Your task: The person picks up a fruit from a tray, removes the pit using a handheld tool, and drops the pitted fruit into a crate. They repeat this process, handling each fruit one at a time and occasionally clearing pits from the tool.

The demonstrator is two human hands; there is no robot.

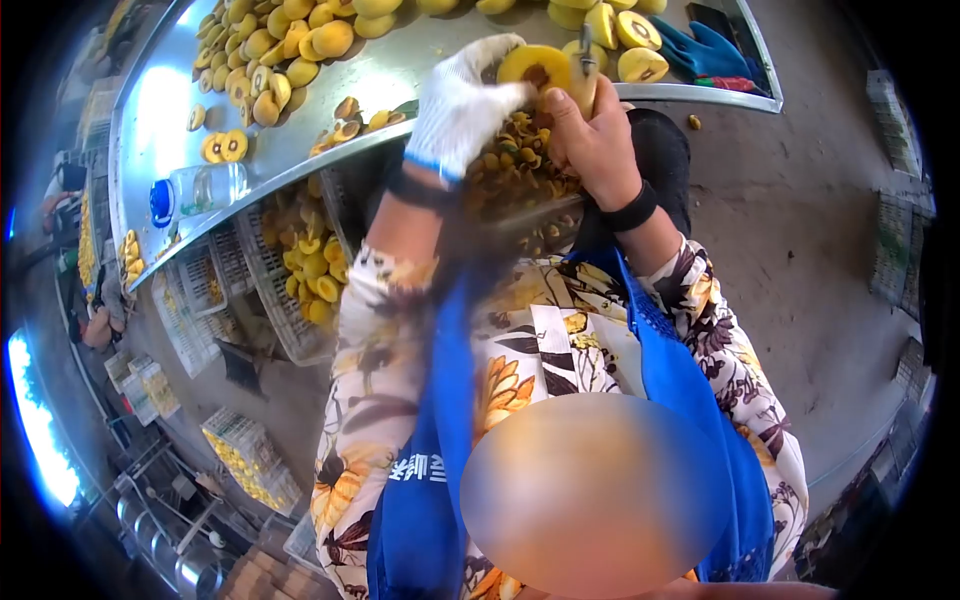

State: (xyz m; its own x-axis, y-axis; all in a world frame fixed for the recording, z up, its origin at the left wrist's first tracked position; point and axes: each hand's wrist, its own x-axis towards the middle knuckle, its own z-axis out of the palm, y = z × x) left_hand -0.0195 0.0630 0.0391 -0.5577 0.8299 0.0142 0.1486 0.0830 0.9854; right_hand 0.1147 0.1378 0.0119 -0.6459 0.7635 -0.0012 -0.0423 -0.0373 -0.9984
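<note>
My left hand (458, 112), in a white knit glove, is closed around a halved yellow peach (520, 68) whose reddish-brown centre faces up. Bare and closed, my right hand (603, 145) grips a small metal-tipped hand tool (587, 45) against the right side of the fruit. The tool's exact kind cannot be made out. Both hands are above the near edge of a metal table (385, 75). Just below them is a heap of peach scraps (515, 155), partly hidden by my wrists.
Many peaches (290, 35) and cut halves (640, 50) lie on the table. A blue glove (700, 48) rests at its right end, a clear jar (205, 187) at its left. Crates (285, 290) with peaches stand below. Concrete floor (780, 270) extends to the right.
</note>
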